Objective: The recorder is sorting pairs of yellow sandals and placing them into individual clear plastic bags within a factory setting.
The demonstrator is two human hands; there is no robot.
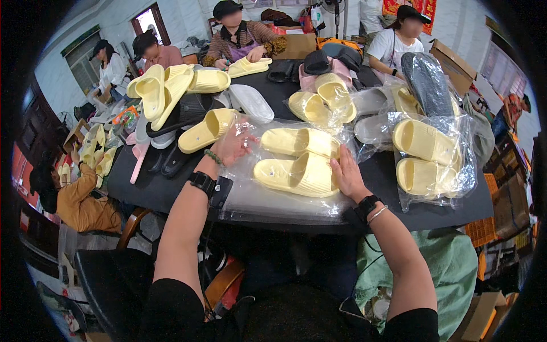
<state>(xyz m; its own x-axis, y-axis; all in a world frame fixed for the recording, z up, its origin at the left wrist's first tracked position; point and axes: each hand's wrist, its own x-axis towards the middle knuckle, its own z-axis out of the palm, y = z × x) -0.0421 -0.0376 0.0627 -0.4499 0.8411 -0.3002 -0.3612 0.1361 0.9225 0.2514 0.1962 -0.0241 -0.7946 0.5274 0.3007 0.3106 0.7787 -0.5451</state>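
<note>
A pair of pale yellow slide slippers (296, 174) lies in front of me, side by side, straps to the right, on and partly under a clear plastic bag (242, 196). My left hand (231, 143) is at the bag's left side, seen through the film, with its fingers apart. My right hand (348, 175) lies with straight fingers against the strap end of the slippers. A single yellow slipper (206, 131) rests just beyond my left wrist. To the right, another yellow pair (427, 157) sits inside a clear bag.
Loose yellow slippers (165, 94) are heaped at the far left beside a white slipper (250, 102) and black ones. More bagged slippers, with a dark grey one (426, 82) on top, crowd the right of the black table (154, 185). Several people work around it.
</note>
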